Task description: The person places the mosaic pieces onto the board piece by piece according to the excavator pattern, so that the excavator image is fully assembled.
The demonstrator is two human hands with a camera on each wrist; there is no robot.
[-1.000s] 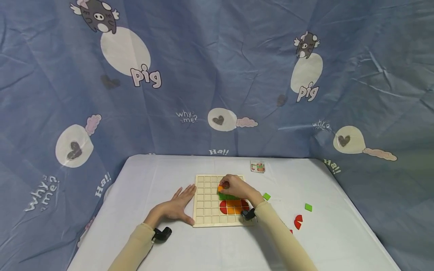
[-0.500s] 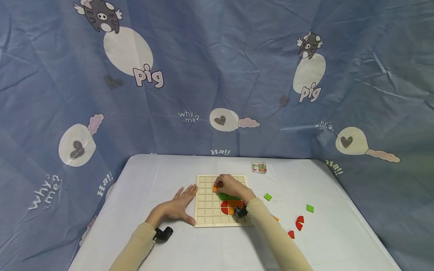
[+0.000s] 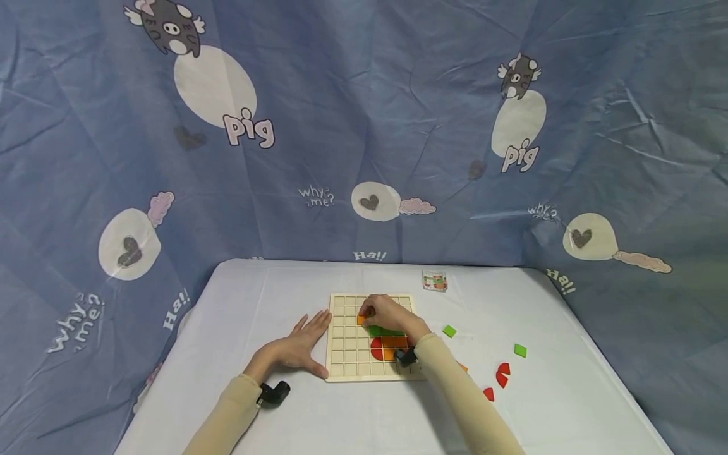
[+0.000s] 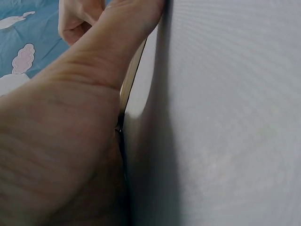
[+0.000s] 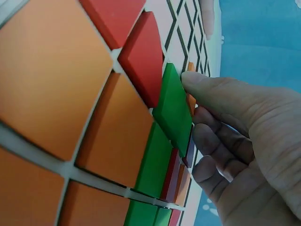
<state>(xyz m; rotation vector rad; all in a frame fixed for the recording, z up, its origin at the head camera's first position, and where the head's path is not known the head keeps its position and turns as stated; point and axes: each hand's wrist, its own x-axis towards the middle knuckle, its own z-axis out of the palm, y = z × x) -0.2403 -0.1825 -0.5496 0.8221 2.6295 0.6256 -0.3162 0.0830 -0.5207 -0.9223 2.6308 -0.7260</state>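
A pale wooden grid board lies on the white table. My left hand rests along its left edge, fingers spread and thumb at the near left corner. Thumb and fingers of my right hand pinch a small orange tile at the board's upper middle; whether it sits fully in its cell cannot be seen. Beside it are green tiles. Nearer to me, red rounded pieces and orange square tiles fill cells. My right hand and wrist hide part of the board.
Right of the board lie loose green tiles, red wedge-shaped pieces and an orange piece partly behind my right sleeve. A small picture card lies behind the board. A blue printed cloth hangs beyond the table.
My right hand has moved slightly left with the orange tile, then stays nearly in place over the board. My left hand keeps its position at the board's edge.
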